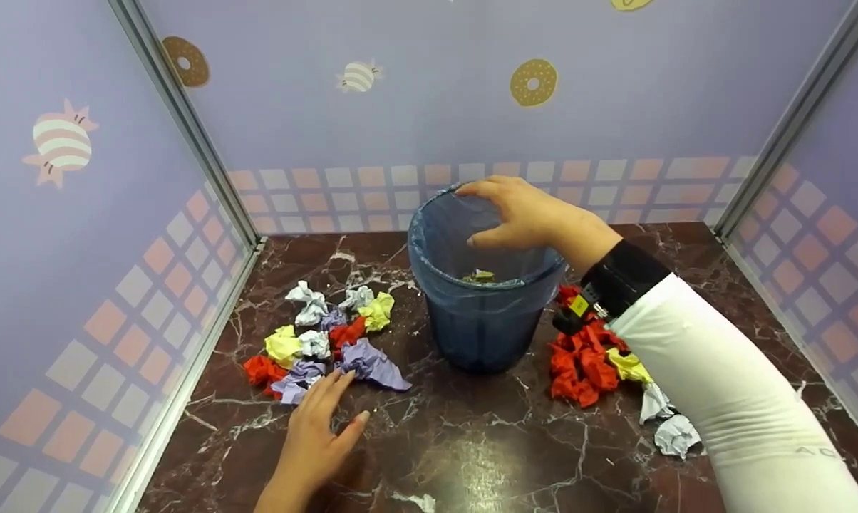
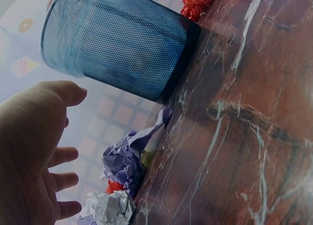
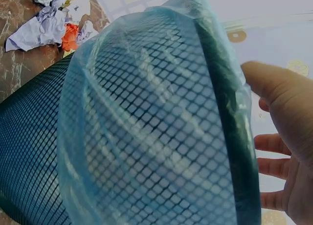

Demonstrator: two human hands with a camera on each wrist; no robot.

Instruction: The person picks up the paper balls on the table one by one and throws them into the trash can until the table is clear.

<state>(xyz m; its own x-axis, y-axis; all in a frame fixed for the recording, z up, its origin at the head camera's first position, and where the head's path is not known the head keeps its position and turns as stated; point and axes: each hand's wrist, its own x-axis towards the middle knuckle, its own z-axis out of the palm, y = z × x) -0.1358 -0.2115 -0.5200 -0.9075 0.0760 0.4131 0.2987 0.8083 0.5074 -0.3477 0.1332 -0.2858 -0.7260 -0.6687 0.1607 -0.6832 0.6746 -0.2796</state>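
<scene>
Dark marble tabletop, veined in white, sits inside a booth of lilac walls printed with doughnuts and sweets. At its middle stands a black mesh wastebasket lined with a blue plastic bag. The right hand hangs over the basket's mouth, fingers loosely spread and holding nothing. Down inside lies at least one crumpled scrap — yellowish, little else shows. Most of the work looks undone, by my judgement: a heap of crumpled paper balls in white, yellow, red and purple lies left of the basket, and a second, mostly red heap lies right of it, partly under the sleeve. The left hand lies flat and relaxed, fingertips just reaching the nearest purple ball — gripping nothing yet.
</scene>
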